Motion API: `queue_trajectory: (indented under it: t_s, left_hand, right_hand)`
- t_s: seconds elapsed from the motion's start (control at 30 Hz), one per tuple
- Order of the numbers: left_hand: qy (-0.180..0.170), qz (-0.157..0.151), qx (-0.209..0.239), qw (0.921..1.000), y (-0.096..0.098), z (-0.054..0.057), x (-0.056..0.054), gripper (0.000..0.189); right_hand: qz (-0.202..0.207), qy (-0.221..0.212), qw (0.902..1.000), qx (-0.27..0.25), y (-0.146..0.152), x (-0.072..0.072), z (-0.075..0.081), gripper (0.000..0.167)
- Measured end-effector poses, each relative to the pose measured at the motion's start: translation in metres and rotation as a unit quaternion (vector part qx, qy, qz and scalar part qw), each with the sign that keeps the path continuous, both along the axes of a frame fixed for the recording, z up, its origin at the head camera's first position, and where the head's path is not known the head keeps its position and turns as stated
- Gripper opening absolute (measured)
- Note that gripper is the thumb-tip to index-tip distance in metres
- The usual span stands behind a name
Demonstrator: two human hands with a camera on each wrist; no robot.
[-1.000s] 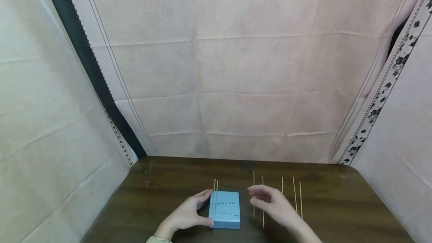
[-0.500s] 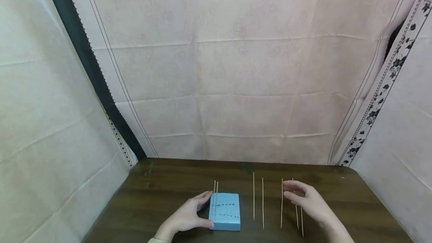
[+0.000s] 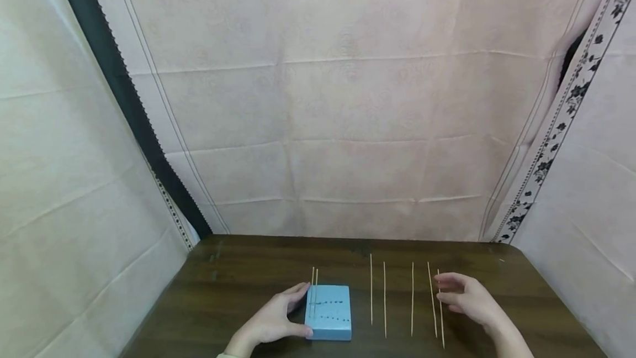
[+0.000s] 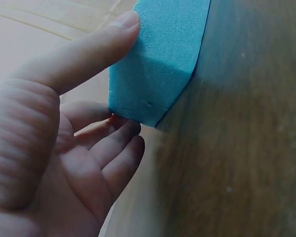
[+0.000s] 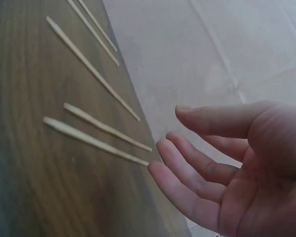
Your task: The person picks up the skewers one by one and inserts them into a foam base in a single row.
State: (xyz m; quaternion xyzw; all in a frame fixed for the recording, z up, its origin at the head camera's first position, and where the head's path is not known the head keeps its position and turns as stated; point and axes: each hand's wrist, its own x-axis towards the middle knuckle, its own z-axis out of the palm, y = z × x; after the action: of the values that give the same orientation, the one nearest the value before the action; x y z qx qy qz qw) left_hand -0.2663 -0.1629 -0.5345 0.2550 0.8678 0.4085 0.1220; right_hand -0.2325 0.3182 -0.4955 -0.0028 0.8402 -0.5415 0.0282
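Observation:
A light blue block that looks like foam sits on the table, with rows of small dark holes on top. My left hand grips its left side, thumb at the near corner and fingers at the far one; in the left wrist view the thumb presses the blue face. Two thin wooden sticks rise at the block's left side. Several more sticks lie apart on the table to the right. Beside the rightmost stick hovers my right hand, fingers loosely bent and holding nothing.
The dark wooden table has rounded far corners. Pale cloth hangs behind it, with more cloth along the left and a flower-bordered cloth along the right.
My right hand has moved right, from over the leftmost loose sticks, past the middle ones, to the rightmost. My left hand keeps its grip on the block.

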Motion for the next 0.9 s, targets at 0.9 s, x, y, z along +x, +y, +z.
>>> queue_trajectory:
  t_s: [0.9]
  left_hand:
    - [-0.003, -0.003, 0.01, 0.9999, -0.001, 0.001, -0.001, 0.103]
  right_hand:
    - [-0.038, -0.046, 0.9981, -0.011, 0.006, -0.011, -0.028, 0.065]
